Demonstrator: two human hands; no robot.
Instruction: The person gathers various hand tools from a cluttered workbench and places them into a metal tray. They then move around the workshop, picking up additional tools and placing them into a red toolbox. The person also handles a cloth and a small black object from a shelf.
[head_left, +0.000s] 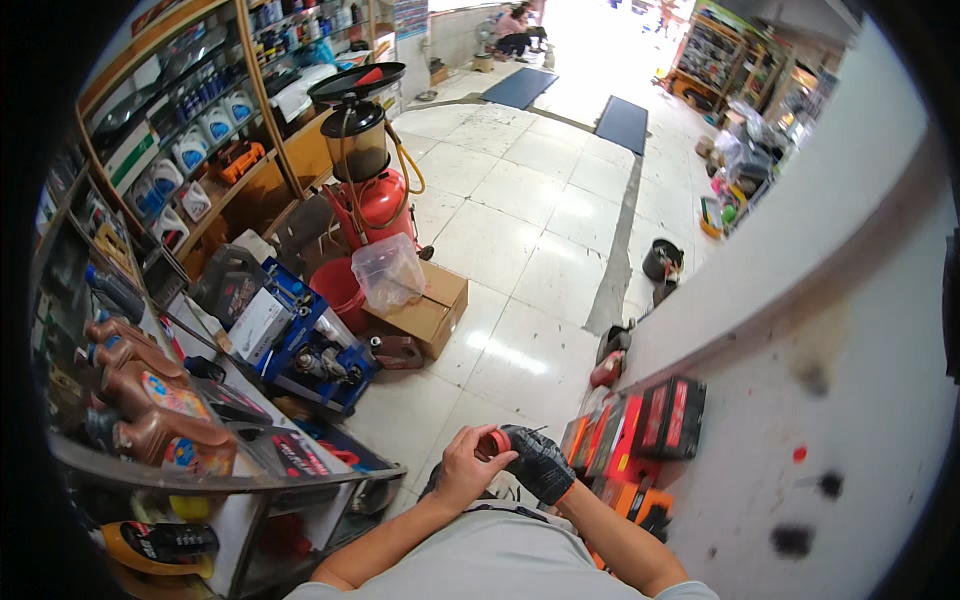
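Note:
My bare left hand (472, 468) is closed around a small red ring-shaped roll (492, 443), which looks like a roll of tape. A dark grey work glove with an orange cuff covers my right hand (540, 466). Its fingers are bent in close against the right side of the roll. From the glove a thin dark piece (540, 430) sticks out to the right, too small to name. Both hands meet in front of my body, above the tiled floor. What the gloved fingertips grip is hidden.
To the right, red and black boxed batteries (655, 425) stand along the white wall (800, 430). On the left are a shelf counter with brown jugs (165, 395), a blue tool cart (315, 365), a cardboard box (435, 305) and a red oil drainer (385, 205). Blue mats (622, 124) lie farther off.

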